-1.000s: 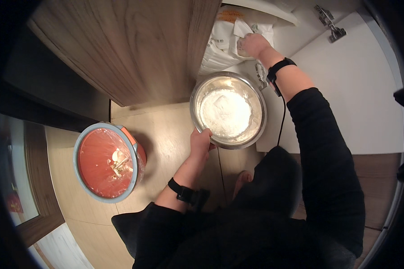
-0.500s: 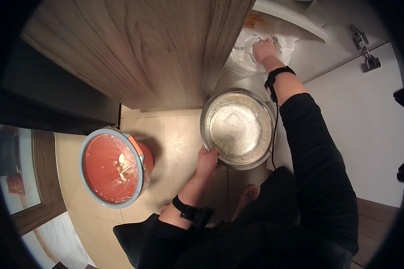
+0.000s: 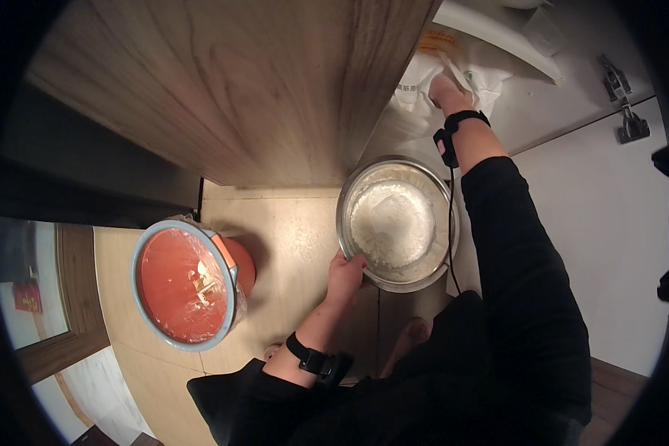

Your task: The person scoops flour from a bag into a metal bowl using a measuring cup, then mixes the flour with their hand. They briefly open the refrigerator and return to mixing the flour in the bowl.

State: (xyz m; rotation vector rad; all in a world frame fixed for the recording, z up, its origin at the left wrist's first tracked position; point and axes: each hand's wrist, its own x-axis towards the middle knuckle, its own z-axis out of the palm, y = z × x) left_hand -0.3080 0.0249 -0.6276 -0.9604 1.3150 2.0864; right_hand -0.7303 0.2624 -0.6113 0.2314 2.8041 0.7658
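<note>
My left hand (image 3: 345, 278) grips the near-left rim of a round metal bowl (image 3: 388, 279), thumb over the edge. White flour-like powder (image 3: 392, 221) is heaped in the bowl. Up at the right, my right hand (image 3: 446, 91) reaches into the mouth of a white plastic bag (image 3: 407, 100) with orange print, inside the low cabinet. The bag's folds cover my right fingers, so what they hold, if anything, is hidden.
An orange bin (image 3: 172, 286) with a grey rim and clear liner stands on the floor at left, a few pale scraps inside. A wooden cabinet door (image 3: 230, 82) hangs over the upper left. On the right is a white door (image 3: 602, 223) with a metal hinge (image 3: 623, 100).
My right hand has gone from above the bag, fingers curled, to down inside its opening. The left hand keeps its hold on the bowl. The whole view has shifted slightly.
</note>
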